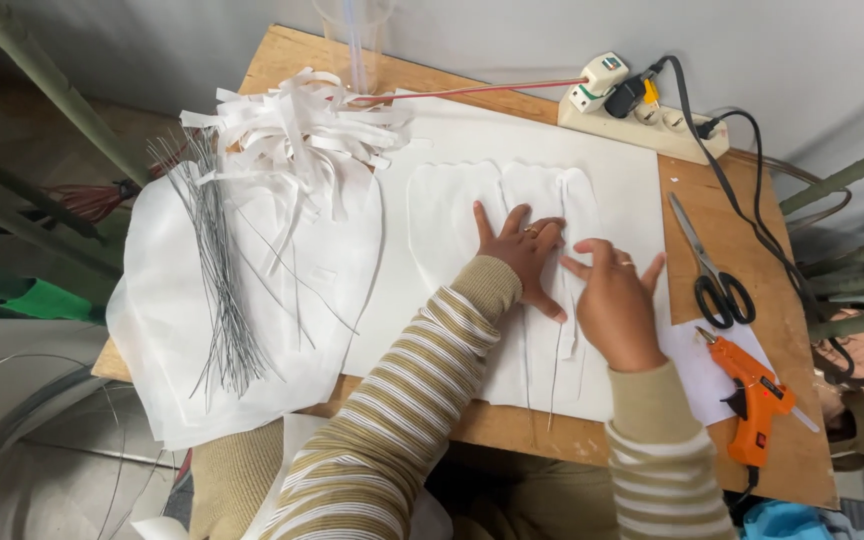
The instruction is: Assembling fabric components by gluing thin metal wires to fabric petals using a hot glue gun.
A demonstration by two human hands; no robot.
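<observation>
My left hand (524, 252) lies flat, fingers spread, pressing on white petal-shaped fabric pieces (452, 215) laid on a large white sheet (472, 140). Beside it, my right hand (617, 295) also rests on the fabric, its fingers pinching or pressing a narrow white strip (574, 200) that runs down the piece. A thin wire (555, 385) sticks out from under the fabric toward the table's near edge. Both sleeves are striped olive and white.
A bundle of thin grey wires (217, 270) lies on white fabric (162, 330) at the left, with a heap of white strips (297, 130) behind. Black-handled scissors (714, 275), an orange glue gun (752, 395) and a power strip (642, 115) sit on the wooden table (742, 200) at right.
</observation>
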